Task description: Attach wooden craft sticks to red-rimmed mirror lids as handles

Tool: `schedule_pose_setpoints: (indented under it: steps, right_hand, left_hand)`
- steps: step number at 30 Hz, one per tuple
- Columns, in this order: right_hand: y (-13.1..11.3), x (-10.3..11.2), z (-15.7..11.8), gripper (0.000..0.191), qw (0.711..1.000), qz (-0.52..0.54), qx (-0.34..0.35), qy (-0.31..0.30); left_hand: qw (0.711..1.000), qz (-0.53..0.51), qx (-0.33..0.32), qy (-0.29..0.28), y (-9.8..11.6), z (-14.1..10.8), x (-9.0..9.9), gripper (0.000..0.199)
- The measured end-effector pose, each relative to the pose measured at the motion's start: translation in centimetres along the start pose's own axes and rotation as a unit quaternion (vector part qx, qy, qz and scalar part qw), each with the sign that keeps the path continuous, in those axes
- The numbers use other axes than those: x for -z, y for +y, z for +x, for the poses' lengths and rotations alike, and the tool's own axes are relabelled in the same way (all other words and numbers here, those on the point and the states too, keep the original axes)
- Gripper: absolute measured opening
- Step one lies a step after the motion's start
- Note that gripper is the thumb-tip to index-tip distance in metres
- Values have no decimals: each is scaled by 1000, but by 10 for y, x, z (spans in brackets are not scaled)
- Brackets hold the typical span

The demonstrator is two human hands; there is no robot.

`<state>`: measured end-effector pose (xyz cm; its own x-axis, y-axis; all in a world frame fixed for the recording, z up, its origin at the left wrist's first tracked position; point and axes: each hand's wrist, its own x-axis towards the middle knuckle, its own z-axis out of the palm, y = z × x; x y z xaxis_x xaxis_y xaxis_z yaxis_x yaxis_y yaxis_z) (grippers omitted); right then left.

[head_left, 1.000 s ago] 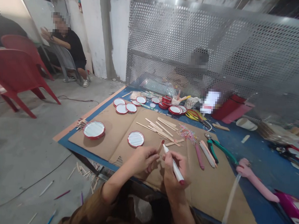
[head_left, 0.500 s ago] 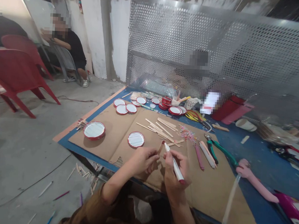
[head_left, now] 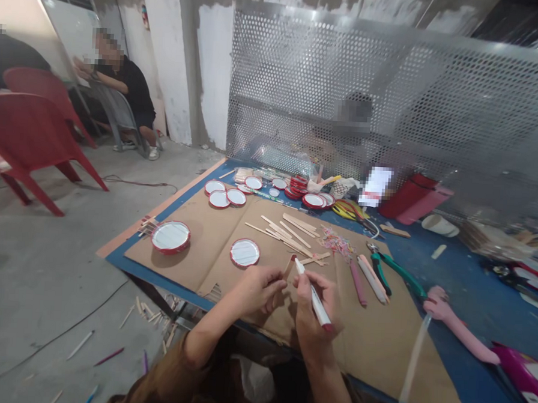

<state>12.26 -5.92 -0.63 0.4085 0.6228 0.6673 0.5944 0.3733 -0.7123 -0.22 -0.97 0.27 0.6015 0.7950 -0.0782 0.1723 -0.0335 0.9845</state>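
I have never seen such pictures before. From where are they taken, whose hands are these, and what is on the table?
There is no machine: these are a person's own bare hands, seen by a camera worn on the head, looking forward and down. The left hand holds a small wooden stick with a red end. The right hand holds a white marker, its tip at or very near that end. On the blue table lies brown cardboard; on and around it are white discs with red rims, loose wooden sticks, a colourful tangle and green-handled pliers.
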Motion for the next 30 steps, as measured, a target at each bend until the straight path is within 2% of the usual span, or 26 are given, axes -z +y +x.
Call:
schedule_pose_setpoints:
  steps: [4,9,15,19,25,30]
  right_hand:
    - [-2,1,1,12,1000,-17,24,-6]
    - [-3,2,2,10,1000,-7,-3,5]
    - [-4,3,3,10,999,-34,26,-22]
    - [-4,2,3,10,1000,-21,0,-2]
    - [-5,2,4,13,999,-42,26,-14]
    - [-1,3,0,15,1000,-7,-26,-14]
  left_hand:
    - [1000,12,-8,-3,0,0,0,20]
    - [1000,23,-5,2,0,1,0,20]
    - [1000,16,7,-3,0,0,0,21]
    - [1000,25,8,-2,3,0,1,23]
    - [1000,20,8,-1,4,-1,0,23]
    - [1000,11,8,-1,4,-1,0,24]
